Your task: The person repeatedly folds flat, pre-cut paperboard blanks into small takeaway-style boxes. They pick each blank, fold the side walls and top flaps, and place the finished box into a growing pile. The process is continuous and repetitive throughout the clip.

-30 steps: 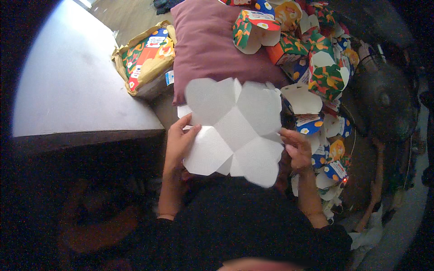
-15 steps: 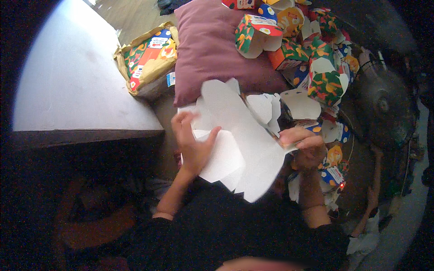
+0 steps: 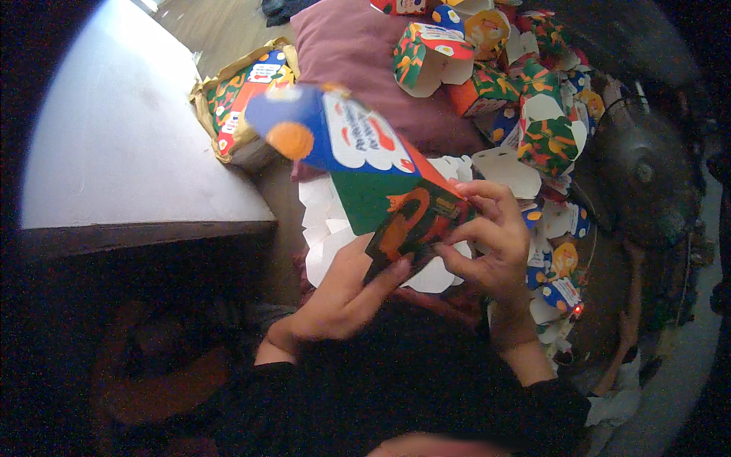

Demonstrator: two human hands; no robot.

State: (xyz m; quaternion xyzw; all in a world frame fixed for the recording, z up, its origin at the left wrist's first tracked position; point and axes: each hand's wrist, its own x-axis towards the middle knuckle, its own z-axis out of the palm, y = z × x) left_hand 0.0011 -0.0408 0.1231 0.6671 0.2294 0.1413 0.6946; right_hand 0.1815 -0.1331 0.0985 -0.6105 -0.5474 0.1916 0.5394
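Carton blank [image 3: 373, 190] is up in both hands right now, printed side showing: blue panel with an orange dot at the top, green and red-orange panels lower down, white scalloped flaps [image 3: 324, 228] peeking out behind. Left hand [image 3: 343, 293] is under it with the thumb pressed on the bottom edge, fingers curled behind, so it's closed on the card. Right hand [image 3: 487, 244] pinches the lower right corner, fingertips folded over the edge, also gripping it. So the blank sits between the two hands, leaning up and away toward the table [image 3: 122, 152], most of it sticking out above the grip. As for progress, I'd say it's mid-fold: the panels look bent into a rough wedge but nothing looks locked, the flaps are loose and I can't see a closed bottom. Plenty already done though, since a heap of folded boxes [image 3: 525, 114] sits off to the right on and beside the purple cushion [image 3: 343, 53]. A wrapped stack of flat blanks [image 3: 240, 99] lies by the table edge, so I'd guess lots are left to fold.
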